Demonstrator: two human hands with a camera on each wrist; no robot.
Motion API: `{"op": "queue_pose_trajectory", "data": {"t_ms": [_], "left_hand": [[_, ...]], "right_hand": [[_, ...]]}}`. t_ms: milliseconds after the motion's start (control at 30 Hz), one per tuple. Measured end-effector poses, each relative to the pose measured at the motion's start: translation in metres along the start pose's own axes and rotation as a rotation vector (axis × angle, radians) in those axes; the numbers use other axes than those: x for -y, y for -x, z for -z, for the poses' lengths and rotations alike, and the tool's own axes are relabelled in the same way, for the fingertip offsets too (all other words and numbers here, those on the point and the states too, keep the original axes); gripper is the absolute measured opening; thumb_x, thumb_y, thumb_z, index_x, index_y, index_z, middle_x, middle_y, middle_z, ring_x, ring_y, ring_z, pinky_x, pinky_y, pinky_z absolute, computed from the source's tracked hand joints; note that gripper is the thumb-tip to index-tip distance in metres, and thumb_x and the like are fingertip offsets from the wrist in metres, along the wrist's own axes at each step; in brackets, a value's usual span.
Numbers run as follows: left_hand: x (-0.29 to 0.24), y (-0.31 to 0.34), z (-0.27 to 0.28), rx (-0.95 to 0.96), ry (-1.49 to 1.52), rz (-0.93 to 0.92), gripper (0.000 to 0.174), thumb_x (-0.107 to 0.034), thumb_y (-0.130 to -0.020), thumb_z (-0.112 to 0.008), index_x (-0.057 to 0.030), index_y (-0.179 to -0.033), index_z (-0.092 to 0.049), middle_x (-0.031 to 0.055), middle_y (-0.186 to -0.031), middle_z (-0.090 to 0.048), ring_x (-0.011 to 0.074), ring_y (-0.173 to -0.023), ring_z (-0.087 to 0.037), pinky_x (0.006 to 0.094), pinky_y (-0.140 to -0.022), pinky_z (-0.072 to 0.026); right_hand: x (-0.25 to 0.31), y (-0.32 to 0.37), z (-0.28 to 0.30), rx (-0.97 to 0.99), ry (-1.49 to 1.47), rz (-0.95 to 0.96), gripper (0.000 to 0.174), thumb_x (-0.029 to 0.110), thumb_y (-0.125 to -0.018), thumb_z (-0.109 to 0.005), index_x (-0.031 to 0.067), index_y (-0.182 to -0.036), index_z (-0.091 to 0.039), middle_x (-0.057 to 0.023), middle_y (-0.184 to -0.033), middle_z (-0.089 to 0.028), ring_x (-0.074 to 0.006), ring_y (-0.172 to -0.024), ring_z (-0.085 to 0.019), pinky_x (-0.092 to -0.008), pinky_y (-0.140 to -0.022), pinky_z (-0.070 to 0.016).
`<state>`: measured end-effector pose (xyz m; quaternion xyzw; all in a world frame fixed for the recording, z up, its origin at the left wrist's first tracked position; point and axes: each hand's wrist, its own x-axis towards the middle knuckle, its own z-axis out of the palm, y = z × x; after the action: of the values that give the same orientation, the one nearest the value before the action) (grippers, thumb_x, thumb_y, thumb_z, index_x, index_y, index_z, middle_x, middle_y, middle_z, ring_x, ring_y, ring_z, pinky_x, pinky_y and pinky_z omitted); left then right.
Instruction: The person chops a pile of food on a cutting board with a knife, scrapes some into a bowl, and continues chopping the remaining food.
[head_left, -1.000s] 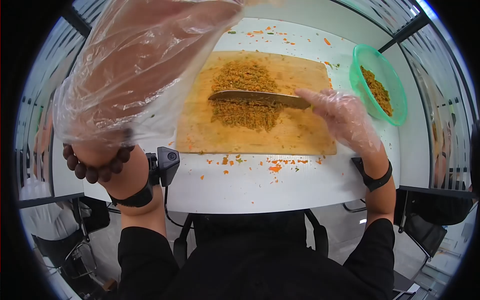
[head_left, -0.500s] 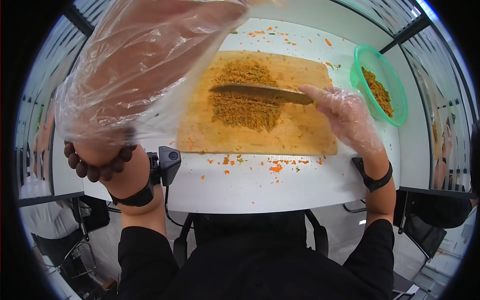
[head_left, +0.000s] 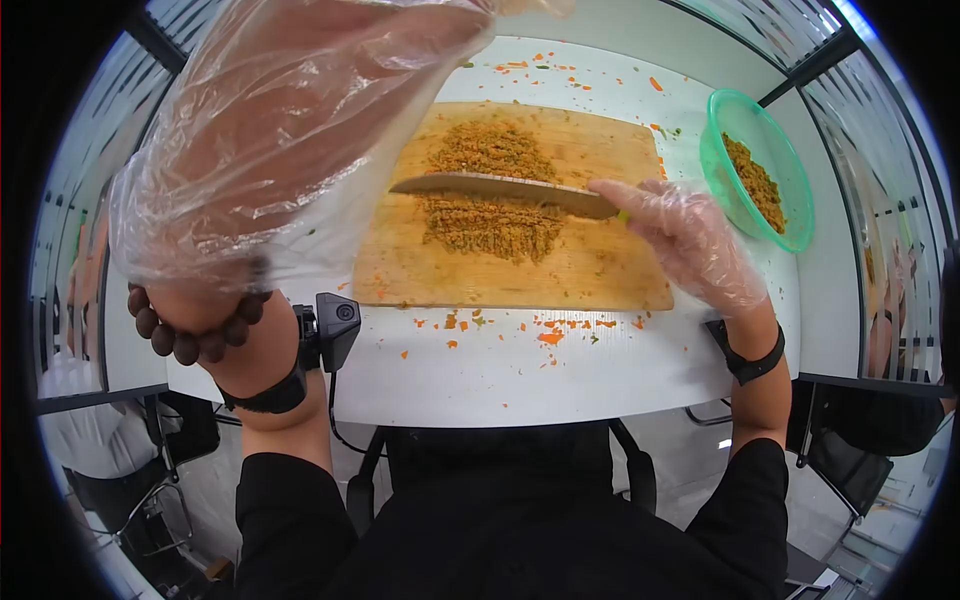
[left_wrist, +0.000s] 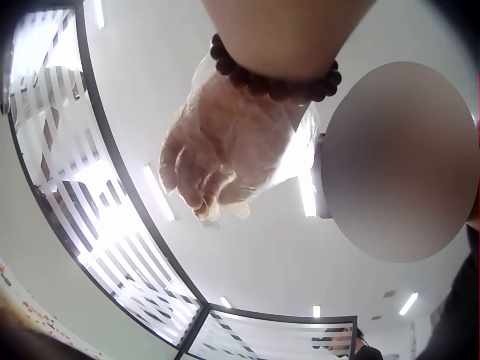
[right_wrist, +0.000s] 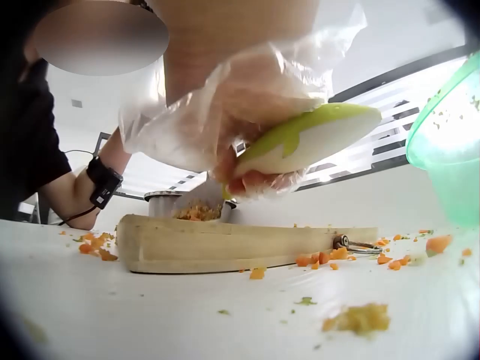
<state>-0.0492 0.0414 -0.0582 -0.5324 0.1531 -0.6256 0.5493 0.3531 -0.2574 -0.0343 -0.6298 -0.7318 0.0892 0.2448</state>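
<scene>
My gloved right hand [head_left: 700, 245] grips a large knife [head_left: 500, 188] at the right of the wooden board [head_left: 610, 285]. The blade lies across a mound of finely chopped orange-green food [head_left: 490, 235], its tip pointing left past the mound. In the right wrist view, the right hand's fingers curl round the knife's green and white handle [right_wrist: 322, 142], above the board's edge. My left hand [head_left: 310, 140], in a clear loose glove, is raised close to the head camera, left of the board. In the left wrist view, the left hand [left_wrist: 225, 142] hangs loosely curled, with nothing seen in it.
A green translucent bowl [head_left: 715, 160] with chopped food stands right of the board. Orange and green scraps [head_left: 550, 338] lie on the white table [head_left: 480, 385] around the board. Partitions edge the table. In the right wrist view a grey rimmed object [right_wrist: 161, 204] shows behind the board.
The knife rose slightly at its tip, then shifted left with my right hand, so its tip now reaches further past the mound. My left hand stays nearly still.
</scene>
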Motion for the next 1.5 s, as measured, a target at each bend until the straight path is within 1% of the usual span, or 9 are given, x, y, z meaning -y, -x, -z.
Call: {"op": "queue_pose_trajectory", "data": {"t_ms": [100, 200, 300, 400, 633, 967, 1200, 1333, 1500], "left_hand": [[-0.003, 0.006, 0.003, 0.004, 0.008, 0.038, 0.063, -0.066, -0.093, -0.045, -0.0289, -0.144, -0.043, 0.0016, -0.138, -0.042, 0.0265, -0.128, -0.042, 0.0495, -0.093, -0.0508], [-0.003, -0.002, 0.0, 0.045, 0.032, 0.041, 0.065, -0.066, -0.093, -0.045, -0.0286, -0.145, -0.042, 0.0013, -0.139, -0.041, 0.026, -0.128, -0.042, 0.0489, -0.094, -0.0504], [0.001, -0.028, -0.023, 0.028, 0.155, 0.004, 0.064, -0.065, -0.093, -0.046, -0.0286, -0.145, -0.043, 0.0007, -0.14, -0.042, 0.0256, -0.127, -0.042, 0.0485, -0.094, -0.0498], [0.001, -0.024, -0.019, 0.038, 0.115, -0.005, 0.061, -0.063, -0.093, -0.046, -0.0285, -0.144, -0.044, 0.0003, -0.139, -0.043, 0.0255, -0.126, -0.043, 0.0484, -0.093, -0.0495], [-0.003, -0.007, -0.025, -0.136, 0.156, 0.037, 0.061, -0.062, -0.093, -0.045, -0.0281, -0.144, -0.043, 0.0005, -0.136, -0.045, 0.0266, -0.124, -0.043, 0.0488, -0.093, -0.0498], [0.002, -0.014, -0.01, 0.041, 0.124, 0.008, 0.064, -0.066, -0.092, -0.045, -0.028, -0.143, -0.043, 0.0015, -0.136, -0.044, 0.0271, -0.125, -0.043, 0.049, -0.094, -0.0501], [-0.003, -0.014, -0.02, -0.023, 0.123, 0.032, 0.062, -0.065, -0.093, -0.044, -0.029, -0.144, -0.043, 0.0019, -0.137, -0.043, 0.0276, -0.126, -0.043, 0.0491, -0.094, -0.0504], [-0.007, -0.001, -0.016, -0.105, 0.075, 0.084, 0.062, -0.064, -0.093, -0.045, -0.0293, -0.144, -0.043, 0.002, -0.137, -0.043, 0.0278, -0.126, -0.043, 0.0493, -0.095, -0.05], [-0.002, -0.022, -0.027, -0.042, 0.145, 0.031, 0.064, -0.066, -0.091, -0.046, -0.0289, -0.144, -0.042, 0.0014, -0.137, -0.043, 0.0274, -0.127, -0.042, 0.0495, -0.095, -0.0497]], "right_hand": [[0.009, 0.001, 0.002, 0.125, 0.093, -0.066, 0.06, -0.013, -0.076, -0.06, 0.0095, -0.132, -0.064, -0.0202, -0.086, -0.066, -0.0351, -0.074, -0.062, -0.0423, -0.07, -0.0501], [0.007, 0.0, 0.001, 0.013, 0.012, -0.019, 0.061, -0.013, -0.077, -0.06, 0.0107, -0.133, -0.063, -0.0211, -0.088, -0.066, -0.0351, -0.073, -0.062, -0.0424, -0.07, -0.0499], [0.012, 0.002, -0.001, 0.155, 0.148, -0.095, 0.06, -0.012, -0.077, -0.06, 0.0107, -0.133, -0.063, -0.0209, -0.087, -0.065, -0.0353, -0.072, -0.062, -0.0419, -0.071, -0.0499], [0.006, 0.001, 0.003, 0.05, 0.137, -0.032, 0.06, -0.012, -0.077, -0.061, 0.0104, -0.133, -0.063, -0.0204, -0.086, -0.065, -0.0352, -0.072, -0.063, -0.0422, -0.07, -0.0501], [0.004, 0.001, 0.002, 0.081, 0.107, -0.041, 0.059, -0.011, -0.078, -0.061, 0.0102, -0.133, -0.063, -0.0195, -0.086, -0.066, -0.0354, -0.074, -0.064, -0.0417, -0.07, -0.0509], [0.011, 0.003, -0.001, 0.096, 0.075, -0.044, 0.058, -0.011, -0.077, -0.061, 0.0126, -0.13, -0.065, -0.0181, -0.082, -0.064, -0.0364, -0.072, -0.062, -0.042, -0.066, -0.0497], [0.012, 0.004, -0.004, 0.124, 0.117, 0.0, 0.054, -0.008, -0.077, -0.065, 0.0124, -0.127, -0.067, -0.017, -0.076, -0.062, -0.0361, -0.068, -0.061, -0.043, -0.063, -0.0472], [0.015, 0.002, 0.003, 0.093, 0.075, 0.011, 0.049, -0.005, -0.08, -0.06, 0.0113, -0.126, -0.068, -0.0186, -0.073, -0.062, -0.0362, -0.066, -0.061, -0.0438, -0.063, -0.0485], [0.017, 0.004, 0.002, 0.096, 0.096, -0.036, 0.052, -0.006, -0.077, -0.067, 0.0136, -0.125, -0.068, -0.0171, -0.078, -0.064, -0.0356, -0.069, -0.062, -0.0417, -0.064, -0.0484]]}}
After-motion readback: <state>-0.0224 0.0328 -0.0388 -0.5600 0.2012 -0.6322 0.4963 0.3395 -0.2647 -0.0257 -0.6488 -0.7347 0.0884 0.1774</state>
